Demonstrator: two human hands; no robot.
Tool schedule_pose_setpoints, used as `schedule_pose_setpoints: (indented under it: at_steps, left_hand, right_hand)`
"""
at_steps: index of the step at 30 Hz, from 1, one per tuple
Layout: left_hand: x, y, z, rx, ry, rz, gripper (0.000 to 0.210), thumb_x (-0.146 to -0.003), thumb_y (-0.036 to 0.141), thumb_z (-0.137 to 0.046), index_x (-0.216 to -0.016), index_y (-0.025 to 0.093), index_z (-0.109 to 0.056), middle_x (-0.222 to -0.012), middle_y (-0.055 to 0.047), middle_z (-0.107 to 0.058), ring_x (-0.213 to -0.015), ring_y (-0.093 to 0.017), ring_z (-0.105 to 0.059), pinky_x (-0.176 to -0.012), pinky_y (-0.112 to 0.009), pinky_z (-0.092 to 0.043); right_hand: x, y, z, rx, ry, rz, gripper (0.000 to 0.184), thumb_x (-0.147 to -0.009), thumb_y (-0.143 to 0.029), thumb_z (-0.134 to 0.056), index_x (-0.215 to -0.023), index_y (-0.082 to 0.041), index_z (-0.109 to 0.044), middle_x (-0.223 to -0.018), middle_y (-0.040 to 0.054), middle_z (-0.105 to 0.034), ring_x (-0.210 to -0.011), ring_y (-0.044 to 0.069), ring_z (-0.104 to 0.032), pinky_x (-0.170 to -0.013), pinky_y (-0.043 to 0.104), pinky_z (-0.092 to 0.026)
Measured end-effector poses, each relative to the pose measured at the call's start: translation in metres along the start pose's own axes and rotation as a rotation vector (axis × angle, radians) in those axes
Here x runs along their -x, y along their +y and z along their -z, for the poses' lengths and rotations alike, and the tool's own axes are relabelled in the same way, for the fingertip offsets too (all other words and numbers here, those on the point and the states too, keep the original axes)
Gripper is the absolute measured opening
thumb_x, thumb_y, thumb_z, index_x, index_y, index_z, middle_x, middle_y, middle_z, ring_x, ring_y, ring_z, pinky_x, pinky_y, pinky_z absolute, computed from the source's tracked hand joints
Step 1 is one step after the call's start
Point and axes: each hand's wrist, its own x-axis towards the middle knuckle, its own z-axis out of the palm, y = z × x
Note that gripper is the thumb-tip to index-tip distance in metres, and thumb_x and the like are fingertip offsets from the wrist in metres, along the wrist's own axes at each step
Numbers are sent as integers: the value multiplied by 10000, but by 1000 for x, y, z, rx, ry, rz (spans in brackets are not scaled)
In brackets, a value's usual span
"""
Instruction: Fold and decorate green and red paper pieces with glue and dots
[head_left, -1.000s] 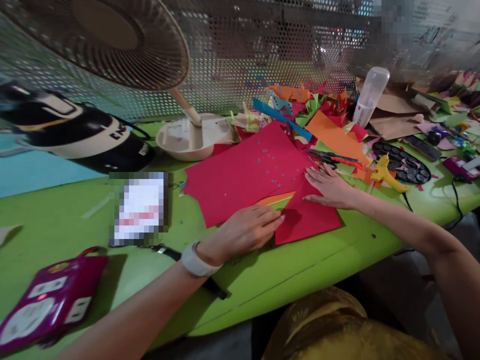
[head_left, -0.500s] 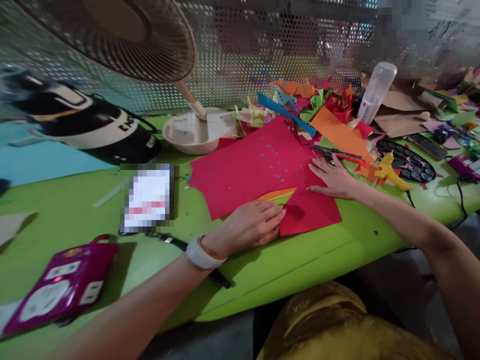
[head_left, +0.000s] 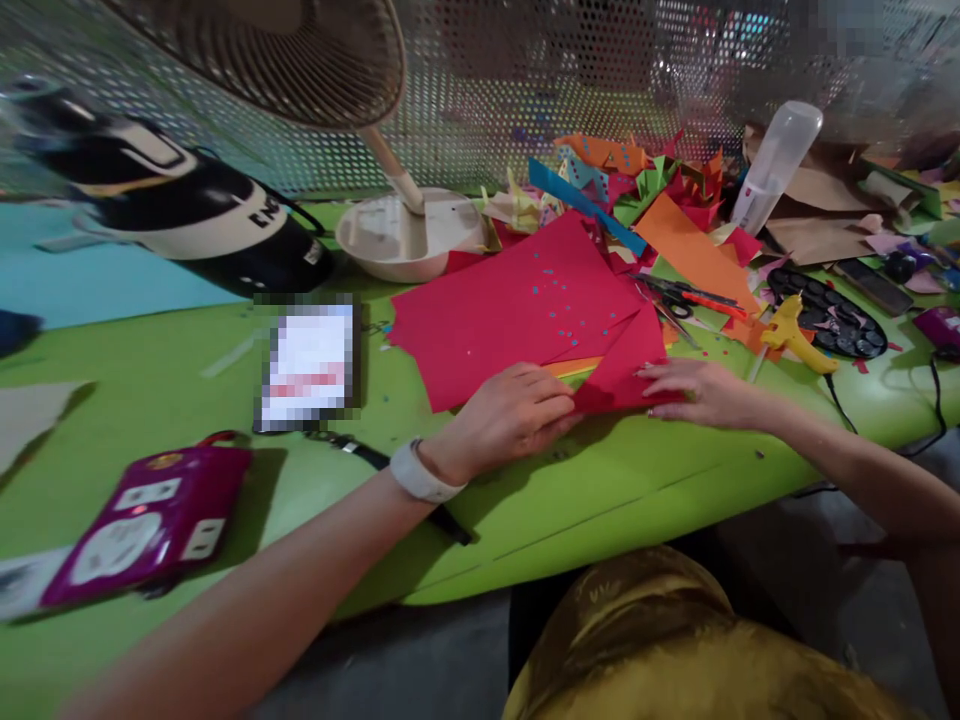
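My left hand (head_left: 517, 412), with a pale band on its wrist, rests near the table's front edge. Its curled fingers pinch the left corner of a smaller piece of red paper (head_left: 626, 362). At that piece's right end is my right hand (head_left: 697, 392), its fingers and thumb on either side of the paper's bent-up edge. Behind both hands lies a larger red sheet (head_left: 480, 325), dotted with tiny blue bits. A strip of orange and yellow paper (head_left: 576, 368) shows between the two red pieces.
Scissors (head_left: 686, 295), a yellow glue gun (head_left: 793, 335) and a black round-welled tray (head_left: 840, 325) lie to the right on the green table (head_left: 600, 510). Coloured scraps (head_left: 637, 185) pile up behind. Leftward are a phone (head_left: 309, 365), a purple power strip (head_left: 154, 515), a bottle (head_left: 210, 220) and a fan (head_left: 300, 60).
My right hand has slid from the top of the smaller red piece to its near right edge, which now bends up. My left hand stays at its corner. The camera view has shifted slightly.
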Motion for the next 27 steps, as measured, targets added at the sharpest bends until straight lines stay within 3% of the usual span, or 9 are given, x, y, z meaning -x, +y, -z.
schedule_pose_setpoints:
  at_steps: [3,6,10,15,20,27]
  left_hand:
    - [-2,-8,-4,-30,11,13,346,-988,396,-467,-812,201,-692,-874,-68,-732,-782,-181,-649,-713,-314,-466]
    - [-4,-14,-8,58,8,118,364,-981,428,-483,-777,182,-657,-812,-62,-685,-742,-166,-619,-667,-285,-445]
    - [-6,-15,-10,124,-28,234,384,-964,477,-500,-755,175,-613,-743,-31,-607,-665,-142,-548,-618,-262,-405]
    - [-8,-18,-11,145,-24,307,323,-954,470,-526,-884,174,-637,-797,-28,-642,-687,-142,-561,-635,-258,-402]
    - [-10,-20,-12,176,-58,364,324,-964,467,-494,-912,188,-651,-818,-27,-685,-688,-142,-585,-631,-254,-401]
    - [-13,-12,-7,194,-82,425,368,-960,506,-476,-861,182,-621,-662,14,-593,-563,-109,-497,-548,-237,-344]
  right_hand:
    - [-12,6,2,-112,101,-107,292,-946,-439,-557,-970,-229,-758,-1123,59,-745,-1063,227,-686,-948,373,-513]
    - [-21,8,2,-74,205,-193,307,-914,-461,-600,-837,-201,-745,-955,67,-735,-891,221,-684,-825,357,-515]
    - [-28,13,-9,105,318,-266,280,-879,-447,-654,-850,-177,-723,-958,92,-676,-889,235,-637,-797,374,-494]
    - [-30,20,-21,171,393,-297,272,-891,-452,-632,-829,-195,-697,-997,101,-640,-950,260,-612,-828,405,-493]
    - [-30,24,-22,186,401,-280,276,-904,-455,-604,-800,-206,-661,-978,96,-645,-924,252,-608,-795,395,-492]
    - [-32,24,-23,223,397,-272,272,-918,-446,-565,-798,-212,-636,-931,90,-651,-886,242,-612,-754,378,-487]
